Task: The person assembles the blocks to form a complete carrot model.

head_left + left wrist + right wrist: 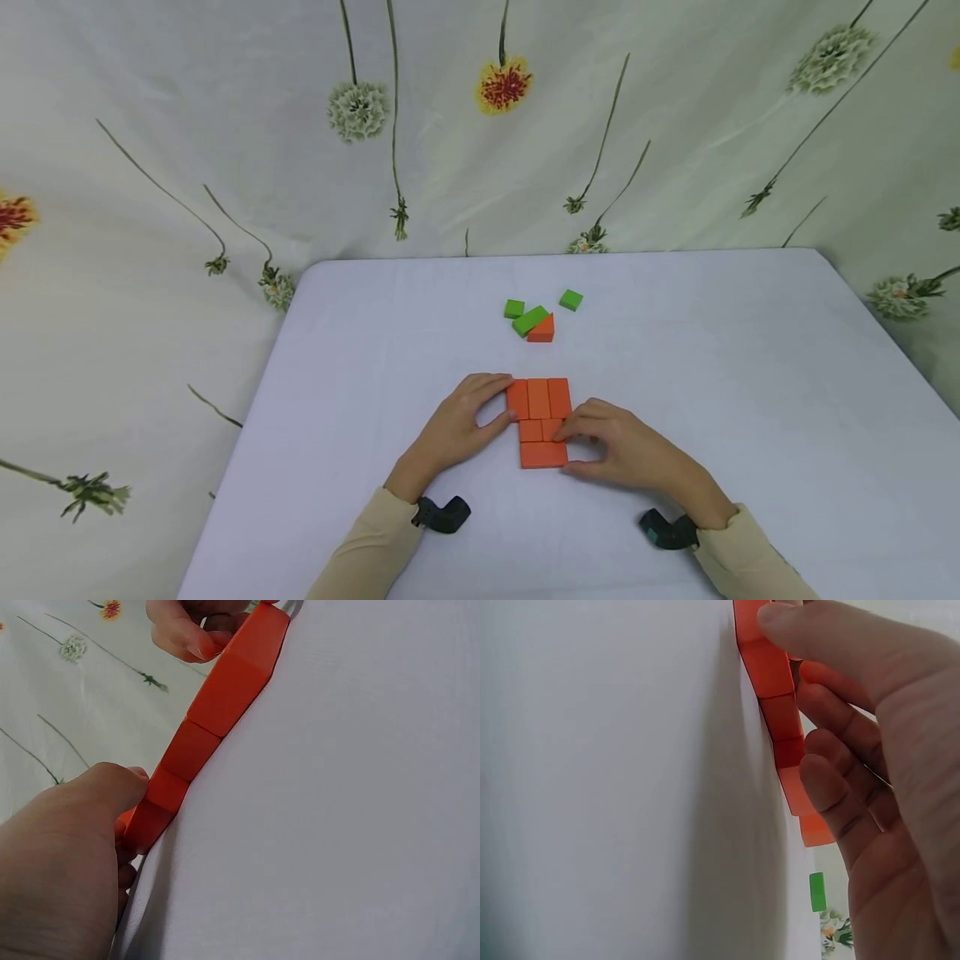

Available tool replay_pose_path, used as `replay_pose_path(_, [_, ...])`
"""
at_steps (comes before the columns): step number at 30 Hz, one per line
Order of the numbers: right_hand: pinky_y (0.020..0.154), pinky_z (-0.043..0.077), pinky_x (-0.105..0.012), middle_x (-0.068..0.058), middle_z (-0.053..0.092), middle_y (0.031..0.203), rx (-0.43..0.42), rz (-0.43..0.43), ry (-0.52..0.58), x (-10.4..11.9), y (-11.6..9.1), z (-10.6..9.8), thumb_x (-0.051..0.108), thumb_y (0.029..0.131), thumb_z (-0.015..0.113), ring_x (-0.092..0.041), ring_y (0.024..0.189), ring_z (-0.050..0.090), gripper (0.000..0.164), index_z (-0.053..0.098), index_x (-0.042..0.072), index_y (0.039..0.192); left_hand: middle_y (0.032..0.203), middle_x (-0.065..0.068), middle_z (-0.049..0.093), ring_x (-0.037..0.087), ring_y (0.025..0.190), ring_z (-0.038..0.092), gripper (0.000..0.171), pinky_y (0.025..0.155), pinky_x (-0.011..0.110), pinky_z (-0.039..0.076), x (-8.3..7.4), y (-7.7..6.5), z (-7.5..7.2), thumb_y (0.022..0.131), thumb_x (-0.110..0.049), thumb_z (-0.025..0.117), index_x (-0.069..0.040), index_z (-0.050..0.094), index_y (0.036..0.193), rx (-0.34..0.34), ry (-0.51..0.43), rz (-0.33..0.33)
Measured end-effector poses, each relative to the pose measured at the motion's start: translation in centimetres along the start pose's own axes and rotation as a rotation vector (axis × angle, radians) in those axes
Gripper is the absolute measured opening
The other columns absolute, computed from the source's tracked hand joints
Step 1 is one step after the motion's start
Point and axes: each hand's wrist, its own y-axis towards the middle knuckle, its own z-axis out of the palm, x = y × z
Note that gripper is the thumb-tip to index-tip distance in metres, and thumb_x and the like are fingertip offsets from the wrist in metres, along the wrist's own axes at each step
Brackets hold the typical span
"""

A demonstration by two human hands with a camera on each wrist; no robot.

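Note:
Several flat orange blocks lie fitted edge to edge on the table in the head view. Three oblong ones form the far row, including the far-left block (518, 402). Two small blocks, one the middle-row left block (530, 431), come below, then a wide near block (542, 456). My left hand (452, 423) holds the far-left block between thumb and fingers. My right hand (630, 446) has its thumb at the wide block's right end and its fingertips over the middle row's right block (550, 427), gripping that side. Both wrist views show the joined orange blocks (232, 671) edge-on.
Beyond the assembly, an orange triangular block (545, 332) touches a long green block (531, 321). Two small green blocks, a left one (514, 309) and a right one (571, 300), lie nearby. The white table (712, 350) ends at a flowered cloth (675, 100).

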Motion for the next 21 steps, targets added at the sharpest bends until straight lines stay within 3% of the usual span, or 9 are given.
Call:
replay_pose_path(13, [0.085,0.059,-0.022,0.014,0.068,0.104,-0.019,-0.059,-0.018,-0.04,0.16,0.26,0.025,0.08,0.091,-0.004,0.099,0.059,0.025,0.08,0.022,0.103,0.145,0.004,0.06,0.02,0.139,0.052,0.053,0.115,0.038,0.046,-0.05,0.01,-0.01,0.098,-0.034,0.072,-0.01,0.06,0.145,-0.001,0.003,-0.002])
replay_pose_path(21, [0.086,0.059,-0.022,0.016,0.067,0.105,-0.001,-0.032,-0.025,0.12,0.32,-0.05,0.03,0.082,0.089,-0.002,0.099,0.058,0.026,0.078,0.024,0.105,0.145,0.004,0.061,0.02,0.138,0.053,0.053,0.115,0.038,0.046,-0.08,0.01,-0.01,0.098,-0.033,0.073,-0.01,0.06,0.144,-0.008,-0.003,0.003])
